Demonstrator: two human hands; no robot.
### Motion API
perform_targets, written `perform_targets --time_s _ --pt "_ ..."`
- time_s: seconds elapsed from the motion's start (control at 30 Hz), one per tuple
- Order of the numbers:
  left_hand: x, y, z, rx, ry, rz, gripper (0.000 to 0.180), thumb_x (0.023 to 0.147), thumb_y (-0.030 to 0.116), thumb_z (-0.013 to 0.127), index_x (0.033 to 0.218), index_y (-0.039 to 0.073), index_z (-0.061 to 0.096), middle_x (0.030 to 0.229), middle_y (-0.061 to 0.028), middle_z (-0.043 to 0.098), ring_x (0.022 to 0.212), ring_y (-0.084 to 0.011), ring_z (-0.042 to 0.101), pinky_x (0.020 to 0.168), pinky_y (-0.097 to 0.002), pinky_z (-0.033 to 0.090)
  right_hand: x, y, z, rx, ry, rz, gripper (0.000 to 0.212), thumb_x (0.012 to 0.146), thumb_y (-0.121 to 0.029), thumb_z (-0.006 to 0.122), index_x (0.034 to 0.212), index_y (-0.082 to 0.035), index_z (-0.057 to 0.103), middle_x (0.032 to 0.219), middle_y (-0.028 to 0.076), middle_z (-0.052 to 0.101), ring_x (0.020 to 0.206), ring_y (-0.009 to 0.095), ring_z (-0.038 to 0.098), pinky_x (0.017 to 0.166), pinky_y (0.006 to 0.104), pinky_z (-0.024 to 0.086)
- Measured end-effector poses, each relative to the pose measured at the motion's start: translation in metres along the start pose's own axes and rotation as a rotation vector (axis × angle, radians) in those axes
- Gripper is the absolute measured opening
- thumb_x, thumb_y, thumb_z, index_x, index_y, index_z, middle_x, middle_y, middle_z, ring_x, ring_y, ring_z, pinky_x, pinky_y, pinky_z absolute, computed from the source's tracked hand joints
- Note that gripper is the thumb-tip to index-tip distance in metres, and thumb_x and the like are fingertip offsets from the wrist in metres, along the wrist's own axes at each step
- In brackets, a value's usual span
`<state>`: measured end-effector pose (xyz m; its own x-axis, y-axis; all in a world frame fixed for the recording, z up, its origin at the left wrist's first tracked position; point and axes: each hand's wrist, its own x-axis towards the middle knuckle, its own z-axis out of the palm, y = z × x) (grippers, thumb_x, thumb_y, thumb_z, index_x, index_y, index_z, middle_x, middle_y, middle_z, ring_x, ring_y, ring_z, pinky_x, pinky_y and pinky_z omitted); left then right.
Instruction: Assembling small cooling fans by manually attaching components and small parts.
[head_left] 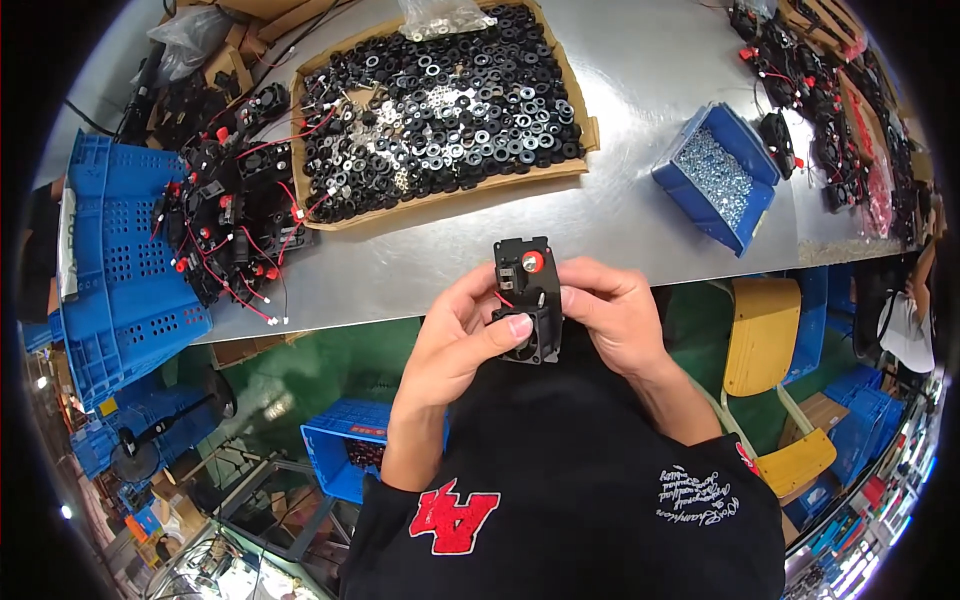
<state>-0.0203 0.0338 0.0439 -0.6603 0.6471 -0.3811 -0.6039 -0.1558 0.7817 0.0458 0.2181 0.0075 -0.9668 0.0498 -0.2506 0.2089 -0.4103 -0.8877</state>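
Close to my body, just off the near edge of the metal table, I hold a black plastic fan assembly (538, 300) upright. A small square fan forms its lower part, and a round red-and-silver part sits near its top. My left hand (462, 335) grips it from the left, the thumb pressed on the fan. From the right, my right hand (615, 312) has its thumb and fingers on the assembly's side edge. Its fingertips are partly hidden behind the black body. A short red wire shows beside my left fingers.
A cardboard tray (590, 150) full of black and silver rings lies on the table (400, 262). At right stands a blue bin (672, 188) of small metal pieces. Similar wired assemblies (225, 215) pile up left, beside a blue perforated crate (125, 260). A yellow chair (762, 335) stands right.
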Motion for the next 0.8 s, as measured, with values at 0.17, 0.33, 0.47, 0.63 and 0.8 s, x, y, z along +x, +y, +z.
perform_targets --time_s 0.17,0.33,0.47,0.63,0.8 --pt "0.0 -0.01 0.0 0.011 0.056 0.0 0.056 0.084 0.01 0.069 0.133 -0.005 0.047 0.118 -0.0103 0.06 0.108 -0.0158 0.058 0.094 -0.0311 0.047 0.0 -0.003 0.003 0.14 0.014 0.151 0.024 0.089 -0.001 0.064 0.112 0.006 0.066 0.103 0.01 0.066 0.096 0.016 0.062 0.085 0.0304 0.049" --pt "0.002 -0.011 0.0 0.059 0.064 -0.031 0.055 0.084 0.014 0.07 0.131 -0.006 0.049 0.118 -0.0123 0.061 0.106 -0.0169 0.061 0.093 -0.032 0.049 0.003 0.006 -0.005 -0.139 -0.021 -0.112 0.023 0.091 -0.001 0.062 0.113 0.005 0.066 0.102 0.009 0.066 0.092 0.015 0.063 0.08 0.0274 0.052" --pt "0.003 -0.011 -0.003 0.01 0.034 -0.056 0.055 0.084 0.013 0.069 0.131 -0.007 0.049 0.115 -0.0124 0.063 0.103 -0.017 0.062 0.093 -0.032 0.049 0.002 -0.001 0.003 0.125 0.057 -0.032 0.026 0.089 0.003 0.062 0.115 0.006 0.063 0.105 0.012 0.068 0.093 0.016 0.065 0.084 0.0283 0.052" --pt "0.005 -0.017 0.001 0.018 0.068 -0.007 0.054 0.083 0.011 0.069 0.13 -0.007 0.049 0.114 -0.0126 0.063 0.103 -0.0172 0.062 0.092 -0.0317 0.05 -0.003 0.001 0.002 -0.083 0.101 -0.088 0.031 0.089 0.003 0.06 0.12 0.009 0.059 0.106 0.014 0.068 0.097 0.019 0.066 0.09 0.0313 0.051" --pt "0.004 -0.016 0.005 -0.008 0.156 0.096 0.046 0.084 0.008 0.071 0.125 -0.003 0.054 0.11 -0.0085 0.064 0.099 -0.0125 0.06 0.09 -0.0285 0.048 -0.002 -0.009 0.01 -0.509 0.055 -0.375 0.053 0.082 -0.009 0.065 0.131 0.006 0.052 0.109 0.016 0.068 0.099 0.024 0.061 0.091 0.0348 0.047"
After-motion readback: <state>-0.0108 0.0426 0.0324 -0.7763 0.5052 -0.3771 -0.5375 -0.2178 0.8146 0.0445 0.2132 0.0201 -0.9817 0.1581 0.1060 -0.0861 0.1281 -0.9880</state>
